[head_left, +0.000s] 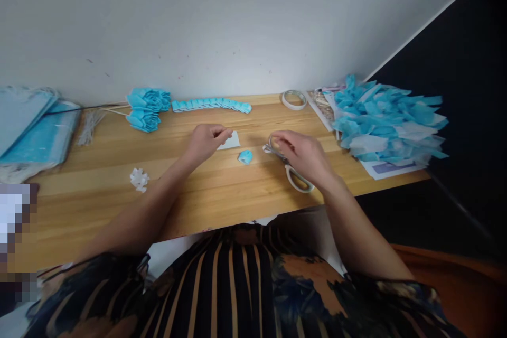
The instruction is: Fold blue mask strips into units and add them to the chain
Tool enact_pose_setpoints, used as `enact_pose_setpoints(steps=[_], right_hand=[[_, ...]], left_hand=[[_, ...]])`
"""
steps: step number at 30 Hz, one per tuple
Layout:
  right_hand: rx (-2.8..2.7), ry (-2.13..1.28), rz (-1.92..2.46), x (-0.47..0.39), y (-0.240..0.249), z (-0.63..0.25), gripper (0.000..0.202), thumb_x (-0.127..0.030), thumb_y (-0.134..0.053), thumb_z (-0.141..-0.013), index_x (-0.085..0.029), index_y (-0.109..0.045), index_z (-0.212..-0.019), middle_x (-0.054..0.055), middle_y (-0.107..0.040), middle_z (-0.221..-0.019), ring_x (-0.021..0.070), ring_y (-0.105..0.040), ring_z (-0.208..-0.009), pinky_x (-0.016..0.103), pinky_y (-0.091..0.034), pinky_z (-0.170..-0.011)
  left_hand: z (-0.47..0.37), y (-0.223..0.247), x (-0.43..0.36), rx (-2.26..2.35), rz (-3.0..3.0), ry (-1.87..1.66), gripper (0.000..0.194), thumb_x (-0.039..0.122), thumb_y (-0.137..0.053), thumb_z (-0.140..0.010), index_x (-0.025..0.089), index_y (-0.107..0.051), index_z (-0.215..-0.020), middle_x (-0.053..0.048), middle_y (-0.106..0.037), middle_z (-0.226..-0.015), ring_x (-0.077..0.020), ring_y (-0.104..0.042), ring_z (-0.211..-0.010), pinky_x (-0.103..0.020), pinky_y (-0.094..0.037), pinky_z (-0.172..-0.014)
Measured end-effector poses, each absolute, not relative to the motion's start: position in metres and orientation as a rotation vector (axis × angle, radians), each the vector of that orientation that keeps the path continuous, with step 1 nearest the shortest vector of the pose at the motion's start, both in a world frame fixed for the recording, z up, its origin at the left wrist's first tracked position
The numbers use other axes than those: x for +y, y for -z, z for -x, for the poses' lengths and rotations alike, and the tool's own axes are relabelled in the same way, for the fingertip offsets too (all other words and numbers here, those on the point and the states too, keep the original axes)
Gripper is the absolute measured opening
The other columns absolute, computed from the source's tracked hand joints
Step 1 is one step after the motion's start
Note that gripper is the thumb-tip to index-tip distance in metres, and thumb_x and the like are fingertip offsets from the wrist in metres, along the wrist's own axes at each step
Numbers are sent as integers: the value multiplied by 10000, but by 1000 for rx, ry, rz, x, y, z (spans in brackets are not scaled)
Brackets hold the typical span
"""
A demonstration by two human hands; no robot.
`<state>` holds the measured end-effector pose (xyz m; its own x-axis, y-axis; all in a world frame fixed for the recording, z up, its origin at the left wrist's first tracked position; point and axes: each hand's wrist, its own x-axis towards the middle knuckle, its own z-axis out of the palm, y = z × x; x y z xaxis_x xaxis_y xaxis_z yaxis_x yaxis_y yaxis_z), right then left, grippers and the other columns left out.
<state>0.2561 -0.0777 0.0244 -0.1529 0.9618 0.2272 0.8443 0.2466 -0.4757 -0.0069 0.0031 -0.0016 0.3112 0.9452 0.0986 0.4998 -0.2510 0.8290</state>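
Observation:
My left hand (208, 141) is closed in a pinch beside a small pale paper piece (232, 140) on the wooden table; whatever its fingertips hold, if anything, is too small to make out. My right hand (303, 152) has its fingers curled together over a pair of scissors (300, 181). One large pale handle loop shows below that hand, while the rest is partly covered. A thin grey loop shows by the right fingertips; whether it is gripped is unclear. Between the hands lies a small rolled blue paper piece (245, 157).
Blue paper flowers (144, 108) on stems and a folded blue strip (212, 105) lie along the wall. A tape roll (293, 100) is at the back. Blue tissue pieces (386, 121) are heaped right; plastic-wrapped packs (35, 132) lie left. White scraps (139, 179) are near my left forearm.

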Motion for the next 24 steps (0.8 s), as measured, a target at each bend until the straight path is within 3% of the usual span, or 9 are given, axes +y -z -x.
enact_pose_setpoints(steps=[3,8,12,17,24], right_hand=[[-2024,-252,1733,-100,-27,-286,316,-266,-500,-976,-217,-709,-1207,104,-756,-1152,270,-712,-967,394,-519,-845],[-2154,-315,1816,-134,-19,-316,310,-303,-551,-964,-210,-687,-1226,109,-741,-1058,286,-695,-969,406,-521,-838],[-2257,-373,1788,-141,-5,-316,351,-277,-576,-951,-228,-643,-1292,120,-708,-1207,306,-663,-1097,417,-512,-901],[-2228,-329,1801,-134,1,-308,377,-266,-588,-926,-200,-651,-1291,136,-719,-1102,296,-684,-978,395,-515,-828],[-1536,-1141,1673,-137,-2,-314,439,-369,-729,-802,-231,-689,-1217,39,-747,-924,188,-692,-778,295,-533,-670]], left_hand=[[7,4,3,1268,-1912,-824,302,420,-603,-826,176,-697,-676,5,-613,-587,-109,-448,-541,-248,-305,-535],[-2,2,-1,1188,-1968,-836,251,381,-617,-840,180,-765,-868,-51,-767,-840,-154,-620,-712,-256,-422,-646],[-25,-8,-3,1024,-2174,-648,225,327,-592,-876,192,-772,-881,-59,-782,-926,-178,-673,-805,-272,-451,-702],[-52,-17,4,1041,-2316,-511,206,239,-578,-872,201,-780,-868,-56,-782,-917,-179,-670,-798,-279,-445,-692],[-55,-11,0,1063,-2191,-509,214,278,-592,-869,211,-785,-933,-51,-785,-997,-179,-683,-842,-275,-480,-739]])
